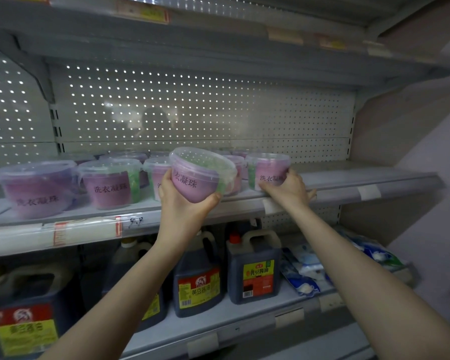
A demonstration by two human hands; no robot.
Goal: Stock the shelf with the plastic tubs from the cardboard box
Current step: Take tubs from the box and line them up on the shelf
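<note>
The left forearm [120,287] and right forearm [348,255] rise from the bottom edge toward the middle shelf [361,181]. The left hand [182,203] has its fingers curled under a tilted tub [200,175] and its thumb up the side, holding it just off the shelf's front lip, in front of the row. The right hand [286,189] wraps thumb and fingers round the foot of the end tub [266,168], which stands upright on the shelf at the right of the row.

Several more tubs [109,183] already stand to the left and behind, so stocking looks well under way. There is bare shelf to the right (the cardboard box is out of view, so what is left in it cannot be told).

The purple labels read 洗衣凝珠. Below, the dark jugs [253,271] carry 黄豆酱油 on yellow labels. A handwritten figure on the price strip [89,229] is too faint to be sure of.
</note>
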